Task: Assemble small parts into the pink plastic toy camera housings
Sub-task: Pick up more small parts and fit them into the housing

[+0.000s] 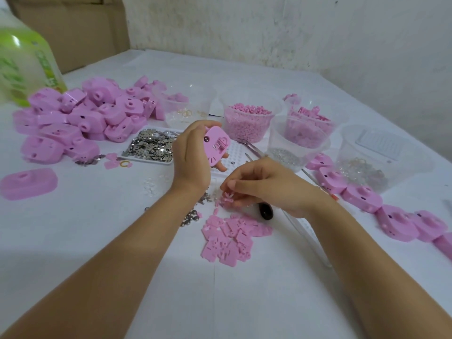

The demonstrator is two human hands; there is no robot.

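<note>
- The white table point(97, 228) carries everything, from the near edge to the far wall.
- A green and white bottle point(27, 62) stands at the far left, blurred.
- A heap of pink camera housings point(80, 116) lies on the far left of the table, just beside the bottle.
- A row of housings point(396, 221) runs along the right side, each one touching the next.
- Clear plastic cups stand at the far centre and right; one cup point(247, 121) holds tiny pink beads.
- A single housing point(29, 183) lies apart at the left edge.
- A white tray point(151, 145) of shiny metal bits sits between the heap and the cups.
- A small pile of flat pink plates point(230, 238) lies near the centre, just nearer than the right hand.
- The left hand point(190, 152) is raised above the table at the centre, fingers curled round the held housing point(216, 145), whose open inner side faces the camera.
- The right hand point(266, 184) is low over the table, nearer than the left, with thumb and fingertips pinching a small pink part point(228, 196) from a scatter of loose bits.
- Tweezers point(252, 148) lie beyond the right hand, near the cups.
</note>
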